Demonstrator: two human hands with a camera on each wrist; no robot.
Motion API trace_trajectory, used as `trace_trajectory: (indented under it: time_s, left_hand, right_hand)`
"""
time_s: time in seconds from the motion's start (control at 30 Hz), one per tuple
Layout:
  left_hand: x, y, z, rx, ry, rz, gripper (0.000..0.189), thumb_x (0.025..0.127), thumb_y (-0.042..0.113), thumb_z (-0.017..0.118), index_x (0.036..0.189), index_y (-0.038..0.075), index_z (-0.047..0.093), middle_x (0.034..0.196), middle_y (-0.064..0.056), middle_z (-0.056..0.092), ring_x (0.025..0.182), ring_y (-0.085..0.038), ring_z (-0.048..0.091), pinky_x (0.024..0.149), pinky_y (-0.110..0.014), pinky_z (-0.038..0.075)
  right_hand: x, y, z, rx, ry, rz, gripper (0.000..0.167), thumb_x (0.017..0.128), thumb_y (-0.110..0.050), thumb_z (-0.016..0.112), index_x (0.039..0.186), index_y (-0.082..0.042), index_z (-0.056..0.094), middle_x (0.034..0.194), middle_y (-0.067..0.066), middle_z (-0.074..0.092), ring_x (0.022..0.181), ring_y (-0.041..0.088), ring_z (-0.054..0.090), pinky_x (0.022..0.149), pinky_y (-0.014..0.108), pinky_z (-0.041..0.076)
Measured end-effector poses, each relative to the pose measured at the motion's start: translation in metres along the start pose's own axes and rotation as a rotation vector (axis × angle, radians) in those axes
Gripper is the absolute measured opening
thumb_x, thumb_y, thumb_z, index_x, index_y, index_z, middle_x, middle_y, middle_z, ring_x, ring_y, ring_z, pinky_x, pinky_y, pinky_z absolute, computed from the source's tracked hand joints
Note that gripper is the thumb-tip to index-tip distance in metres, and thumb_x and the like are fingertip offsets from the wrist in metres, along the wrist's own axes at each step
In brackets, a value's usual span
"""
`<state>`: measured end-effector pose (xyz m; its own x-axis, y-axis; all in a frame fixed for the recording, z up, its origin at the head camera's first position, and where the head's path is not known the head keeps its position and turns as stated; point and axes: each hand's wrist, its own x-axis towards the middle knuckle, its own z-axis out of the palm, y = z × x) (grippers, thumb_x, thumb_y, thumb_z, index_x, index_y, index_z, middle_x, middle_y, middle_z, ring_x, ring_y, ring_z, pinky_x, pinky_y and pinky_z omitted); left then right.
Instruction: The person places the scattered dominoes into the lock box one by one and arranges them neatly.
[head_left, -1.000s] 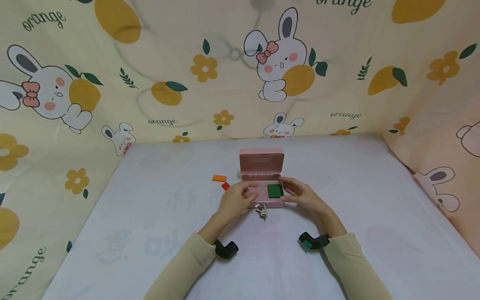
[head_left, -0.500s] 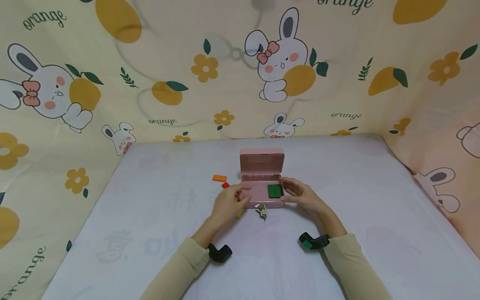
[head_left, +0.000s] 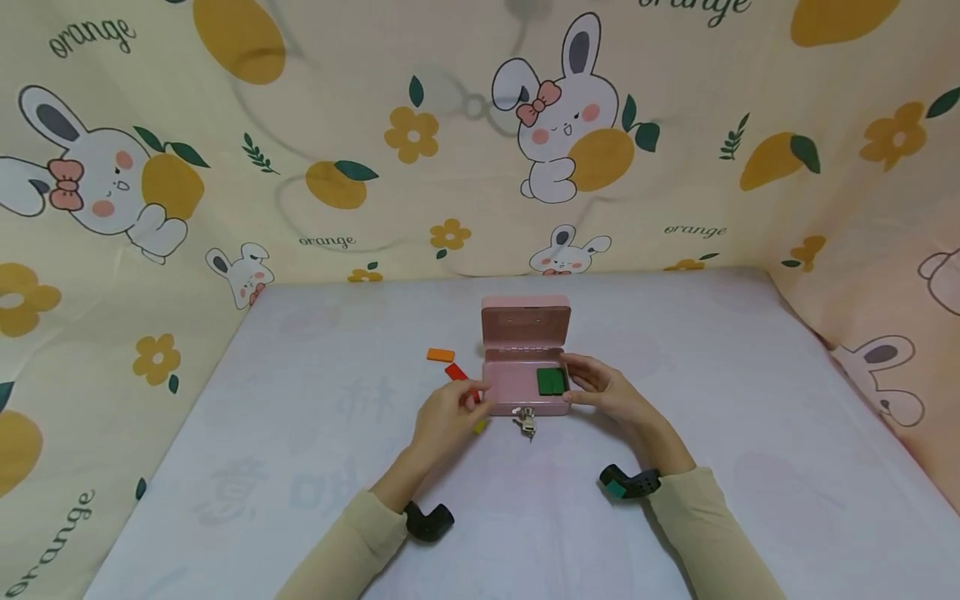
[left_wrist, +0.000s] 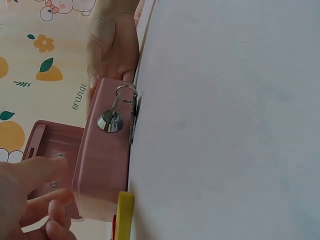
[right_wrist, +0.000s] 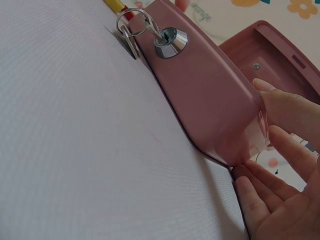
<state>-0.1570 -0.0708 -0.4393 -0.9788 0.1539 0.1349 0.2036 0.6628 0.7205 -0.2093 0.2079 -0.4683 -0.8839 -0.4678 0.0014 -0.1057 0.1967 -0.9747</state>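
Note:
A small pink metal box (head_left: 510, 385) stands on the table with its lid (head_left: 526, 327) raised. Green blocks (head_left: 552, 381) lie inside at the right. At the box's right end is my right hand (head_left: 613, 396); its thumb (right_wrist: 287, 107) bends over the rim and the other fingers lie along the end wall, holding the box. My left hand (head_left: 444, 417) hovers beside the left end, fingers loosely bent and, in the left wrist view, holding nothing. Under it lie red blocks (head_left: 455, 372), partly hidden, and a yellow block (left_wrist: 124, 215).
A key on a ring (head_left: 527, 423) hangs from the lock on the box's front. An orange block (head_left: 441, 355) lies to the box's left, behind the red ones. Patterned cloth (head_left: 330, 100) walls the table's back and sides.
My left hand has moved out from over the box to its left side, uncovering more of the box's inside and the yellow block. The right hand stays at the box.

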Motion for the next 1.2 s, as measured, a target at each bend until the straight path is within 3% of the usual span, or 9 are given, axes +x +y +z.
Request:
trace_trajectory:
  time_s: [0.2, 0.43, 0.63, 0.83, 0.93, 1.07, 1.2]
  left_hand:
    - [-0.009, -0.003, -0.003, 0.007, 0.025, -0.076, 0.034, 0.080, 0.028, 0.077, 0.108, 0.009, 0.071, 0.073, -0.002, 0.057, 0.066, -0.008, 0.044, 0.058, -0.020, 0.032]
    - [-0.017, -0.008, -0.008, 0.008, 0.040, -0.147, 0.033, 0.078, 0.024, 0.079, 0.106, 0.009, 0.071, 0.071, -0.002, 0.054, 0.062, -0.009, 0.042, 0.054, -0.020, 0.031]
    - [-0.021, -0.012, -0.011, 0.078, 0.051, -0.181, 0.036, 0.077, 0.029, 0.081, 0.106, 0.010, 0.070, 0.073, -0.005, 0.057, 0.061, -0.009, 0.041, 0.052, -0.020, 0.028]
    - [-0.023, -0.016, -0.012, 0.148, 0.027, -0.230, 0.041, 0.075, 0.034, 0.081, 0.107, 0.012, 0.070, 0.067, 0.001, 0.052, 0.058, -0.010, 0.040, 0.050, -0.021, 0.027]
    - [-0.022, -0.018, -0.012, 0.161, -0.005, -0.257, 0.042, 0.075, 0.036, 0.081, 0.107, 0.012, 0.070, 0.065, 0.002, 0.049, 0.058, -0.011, 0.039, 0.050, -0.022, 0.027]
    - [-0.022, -0.019, -0.012, 0.175, -0.029, -0.272, 0.045, 0.074, 0.038, 0.082, 0.108, 0.011, 0.070, 0.064, 0.003, 0.048, 0.058, -0.011, 0.039, 0.049, -0.022, 0.027]
    - [-0.021, -0.020, -0.010, 0.171, -0.033, -0.266, 0.046, 0.072, 0.038, 0.083, 0.107, 0.010, 0.070, 0.064, 0.003, 0.047, 0.058, -0.011, 0.039, 0.049, -0.022, 0.027]
  right_hand:
    - [0.001, 0.001, 0.000, -0.016, -0.001, 0.011, 0.070, 0.088, -0.006, 0.067, 0.145, 0.010, 0.029, 0.153, 0.032, 0.026, 0.143, 0.049, 0.024, 0.111, 0.022, 0.034]
    - [0.000, 0.000, 0.000, -0.014, -0.008, -0.021, 0.069, 0.087, -0.004, 0.066, 0.144, 0.012, 0.030, 0.152, 0.034, 0.026, 0.141, 0.050, 0.023, 0.106, 0.008, 0.034]
    - [0.000, 0.000, -0.001, -0.022, -0.013, -0.030, 0.069, 0.087, -0.003, 0.066, 0.144, 0.012, 0.029, 0.151, 0.034, 0.026, 0.141, 0.049, 0.023, 0.105, 0.006, 0.033]
    - [0.000, -0.001, 0.000, -0.018, -0.024, -0.041, 0.070, 0.087, -0.004, 0.066, 0.144, 0.013, 0.028, 0.151, 0.035, 0.026, 0.141, 0.045, 0.026, 0.104, 0.005, 0.033]
    - [0.000, 0.000, 0.000, -0.008, -0.025, -0.048, 0.071, 0.086, -0.003, 0.067, 0.143, 0.013, 0.029, 0.151, 0.035, 0.026, 0.140, 0.021, 0.040, 0.104, 0.004, 0.033]
    - [-0.001, 0.000, 0.000, -0.002, -0.024, -0.056, 0.071, 0.086, -0.003, 0.068, 0.143, 0.014, 0.029, 0.151, 0.035, 0.026, 0.125, -0.012, 0.040, 0.104, 0.004, 0.033]
    - [-0.001, -0.001, 0.001, -0.011, -0.029, -0.064, 0.069, 0.085, -0.003, 0.069, 0.141, 0.014, 0.032, 0.150, 0.036, 0.028, 0.122, -0.015, 0.040, 0.104, 0.004, 0.033]
